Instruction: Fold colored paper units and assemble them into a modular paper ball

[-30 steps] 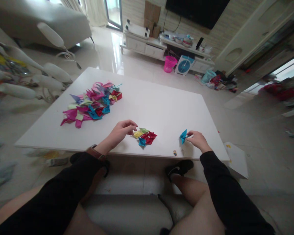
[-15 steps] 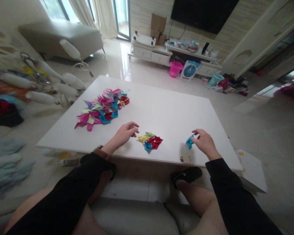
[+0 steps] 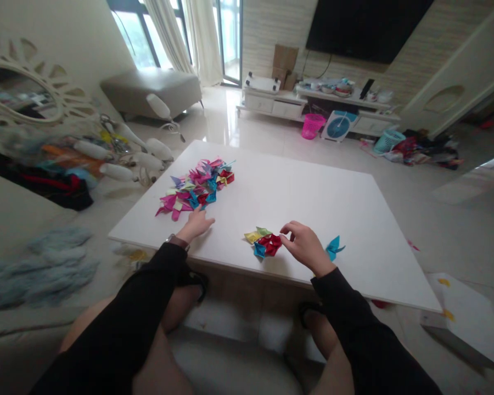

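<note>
On the white table [image 3: 313, 186] my left hand [image 3: 196, 224] lies flat with fingers stretched out, just below a big pile of folded coloured paper pieces [image 3: 197, 185]. My right hand [image 3: 303, 245] hovers with curled fingers at the right edge of a small cluster of red, yellow, green and blue folded pieces [image 3: 264, 243], thumb and forefinger close to a red one; nothing is visibly held. A single blue folded piece [image 3: 334, 247] lies on the table just right of that hand.
A white box [image 3: 465, 318] sits on the floor at the right. White bottles and clutter [image 3: 119, 156] lie left of the table. A TV unit [image 3: 313, 104], pink basket [image 3: 312, 125] and fan stand at the back. My legs are below the table's near edge.
My right hand let go of the blue piece and moved left to the small cluster. My left hand moved left from the cluster toward the big pile. The camera view shifted left.
</note>
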Action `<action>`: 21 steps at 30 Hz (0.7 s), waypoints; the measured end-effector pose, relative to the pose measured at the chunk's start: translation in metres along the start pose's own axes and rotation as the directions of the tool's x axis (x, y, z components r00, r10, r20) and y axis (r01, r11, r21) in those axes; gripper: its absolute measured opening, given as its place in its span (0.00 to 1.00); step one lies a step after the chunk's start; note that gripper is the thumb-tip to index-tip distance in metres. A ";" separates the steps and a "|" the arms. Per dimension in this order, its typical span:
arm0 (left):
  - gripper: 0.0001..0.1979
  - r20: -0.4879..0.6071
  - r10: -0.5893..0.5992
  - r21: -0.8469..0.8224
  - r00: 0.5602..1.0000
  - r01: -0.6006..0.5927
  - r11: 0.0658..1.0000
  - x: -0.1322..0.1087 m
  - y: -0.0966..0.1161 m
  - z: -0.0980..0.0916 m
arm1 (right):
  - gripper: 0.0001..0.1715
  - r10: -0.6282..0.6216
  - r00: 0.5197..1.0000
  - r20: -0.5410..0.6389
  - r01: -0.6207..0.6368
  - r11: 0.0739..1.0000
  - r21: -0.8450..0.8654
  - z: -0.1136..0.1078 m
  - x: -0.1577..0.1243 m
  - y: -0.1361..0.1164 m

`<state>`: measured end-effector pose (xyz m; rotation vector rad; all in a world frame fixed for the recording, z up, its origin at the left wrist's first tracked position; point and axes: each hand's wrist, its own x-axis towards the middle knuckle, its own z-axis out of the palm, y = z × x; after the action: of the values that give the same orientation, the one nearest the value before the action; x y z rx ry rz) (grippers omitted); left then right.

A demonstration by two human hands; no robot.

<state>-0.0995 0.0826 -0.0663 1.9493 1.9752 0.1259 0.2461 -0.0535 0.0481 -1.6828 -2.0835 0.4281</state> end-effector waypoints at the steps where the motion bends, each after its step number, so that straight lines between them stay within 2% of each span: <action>1: 0.24 0.010 0.002 0.009 1.000 -0.002 1.000 0.001 -0.001 -0.001 | 0.05 0.002 1.000 0.001 -0.002 1.000 -0.003 0.000 0.000 0.000; 5: 0.27 0.008 -0.016 0.019 1.000 0.016 1.000 0.003 -0.001 -0.005 | 0.05 -0.003 1.000 0.012 0.003 1.000 -0.006 0.000 -0.002 0.003; 9: 0.24 0.019 -0.024 0.014 1.000 0.024 1.000 0.003 0.000 -0.003 | 0.07 -0.011 1.000 0.022 0.011 1.000 -0.002 -0.002 -0.008 0.007; 14: 0.28 -0.025 -0.070 -0.011 0.997 0.070 0.997 0.006 0.008 -0.003 | 0.08 -0.011 0.999 0.039 0.011 1.000 -0.010 0.001 -0.013 0.013; 18: 0.32 -0.092 -0.147 -0.141 0.985 0.133 0.981 0.014 0.017 -0.013 | 0.08 -0.013 0.999 0.050 0.013 1.000 -0.017 0.003 -0.018 0.021; 21: 0.30 -0.151 -0.215 -0.282 0.965 0.167 0.945 0.020 0.017 -0.025 | 0.08 -0.010 0.998 0.057 0.012 0.999 -0.035 0.000 -0.023 0.025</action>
<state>-0.0907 0.1078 -0.0420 1.6150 2.1230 0.5069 0.2711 -0.0708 0.0326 -1.6976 -2.1521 0.4434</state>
